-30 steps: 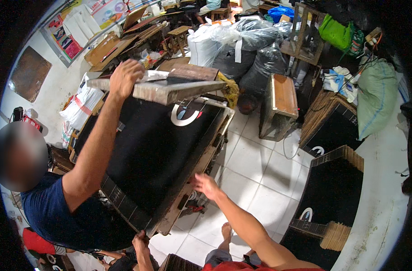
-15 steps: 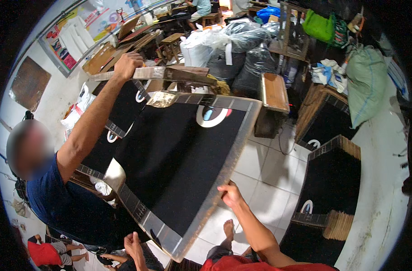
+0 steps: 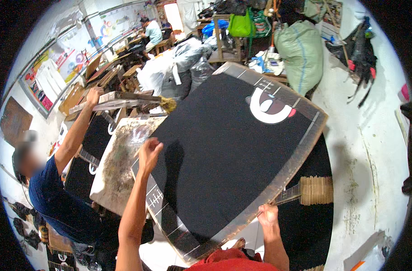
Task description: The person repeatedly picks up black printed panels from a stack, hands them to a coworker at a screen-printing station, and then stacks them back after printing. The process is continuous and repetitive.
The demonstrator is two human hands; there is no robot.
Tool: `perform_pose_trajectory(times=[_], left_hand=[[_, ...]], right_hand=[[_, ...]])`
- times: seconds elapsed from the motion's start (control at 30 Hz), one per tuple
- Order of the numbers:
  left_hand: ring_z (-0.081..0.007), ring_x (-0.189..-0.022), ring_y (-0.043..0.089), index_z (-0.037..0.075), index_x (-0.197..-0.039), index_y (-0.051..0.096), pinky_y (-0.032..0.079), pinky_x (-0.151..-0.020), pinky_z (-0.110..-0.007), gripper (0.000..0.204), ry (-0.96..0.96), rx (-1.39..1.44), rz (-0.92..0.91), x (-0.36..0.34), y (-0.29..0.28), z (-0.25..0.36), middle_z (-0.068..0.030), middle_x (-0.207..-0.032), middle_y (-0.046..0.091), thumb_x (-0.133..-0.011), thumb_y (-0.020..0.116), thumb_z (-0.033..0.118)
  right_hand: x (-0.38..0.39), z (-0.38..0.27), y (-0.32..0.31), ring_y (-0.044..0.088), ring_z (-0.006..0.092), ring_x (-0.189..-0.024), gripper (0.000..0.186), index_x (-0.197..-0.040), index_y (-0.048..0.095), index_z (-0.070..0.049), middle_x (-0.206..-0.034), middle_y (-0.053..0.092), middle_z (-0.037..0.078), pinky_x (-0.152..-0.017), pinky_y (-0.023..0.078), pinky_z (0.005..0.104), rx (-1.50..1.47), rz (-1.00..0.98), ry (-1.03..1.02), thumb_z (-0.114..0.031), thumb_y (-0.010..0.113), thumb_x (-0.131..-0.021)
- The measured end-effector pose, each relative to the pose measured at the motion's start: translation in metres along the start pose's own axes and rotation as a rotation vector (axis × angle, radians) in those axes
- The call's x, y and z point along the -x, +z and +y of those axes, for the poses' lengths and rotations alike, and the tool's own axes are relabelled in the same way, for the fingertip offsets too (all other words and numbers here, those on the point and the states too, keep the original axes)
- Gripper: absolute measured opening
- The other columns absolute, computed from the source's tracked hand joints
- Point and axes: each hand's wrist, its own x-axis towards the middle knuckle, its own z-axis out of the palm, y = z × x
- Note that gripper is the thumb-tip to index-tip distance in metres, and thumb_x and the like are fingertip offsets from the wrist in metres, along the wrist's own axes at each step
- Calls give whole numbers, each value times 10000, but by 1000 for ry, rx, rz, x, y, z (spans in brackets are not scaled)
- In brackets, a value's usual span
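A large board [image 3: 215, 153] is tilted in front of me, covered with black cloth within a dark, marked border. A white, dark and pink eye-like print [image 3: 271, 106] sits near its far right corner. My right hand [image 3: 268, 214] is closed on the board's near right edge, thumb on top. My left hand [image 3: 150, 153] is over the board's left edge, slightly blurred, with fingers loosely bent and nothing visible in them. Its shadow falls apart from it on the black cloth, so it seems raised off the surface.
At left, a co-worker in a dark blue shirt [image 3: 57, 194] grips a raised wooden frame [image 3: 113, 101] above a stained pale board [image 3: 120, 153]. Behind stand plastic-wrapped bags [image 3: 170, 67] and a green sack [image 3: 301, 56]. Right of me are another black panel [image 3: 305, 230] and a wooden stack [image 3: 316, 190].
The board has moved right, away from the co-worker, uncovering the stained board. My left hand has risen from low down to the board's left edge. My view has turned right.
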Motion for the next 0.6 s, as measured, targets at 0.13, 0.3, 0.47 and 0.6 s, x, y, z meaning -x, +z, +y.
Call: perform_pose_trajectory(times=[0.13, 0.3, 0.47, 0.6], left_hand=[[-301, -1094, 537, -41, -1142, 532, 395, -943, -371, 569, 300, -133, -42, -77, 57, 98, -214, -1132, 574, -723, 711, 301], [-288, -1138, 497, -63, -1207, 479, 374, -966, -357, 779, 254, -21, -223, -143, 107, 219, -214, -1201, 528, -683, 729, 457], [-167, -710, 564, -28, -849, 640, 427, -674, -317, 484, 184, 64, -427, -138, 126, 298, -83, -773, 618, -698, 728, 423], [-117, -577, 522, 18, -721, 624, 404, -561, -268, 272, 351, 184, -578, -90, 128, 319, -35, -657, 592, -680, 769, 244]], right_hand=[[45, -54, -45, 605, 221, -715, 496, -1028, 566, -55, -902, 610, 62, -586, 526, 306, -118, -129, -104, 104, 572, -558], [92, -90, -82, 623, 282, -839, 543, -1099, 554, -49, -972, 631, 102, -699, 520, 415, -296, 55, -236, 83, 623, -577], [115, -82, -115, 615, 263, -822, 587, -1045, 556, -35, -932, 620, 86, -699, 517, 373, -52, -70, -372, 79, 696, -486], [161, -14, -149, 572, 151, -724, 288, -902, 577, -73, -804, 578, 10, -624, 492, 289, 283, 389, -112, 69, 667, -669]])
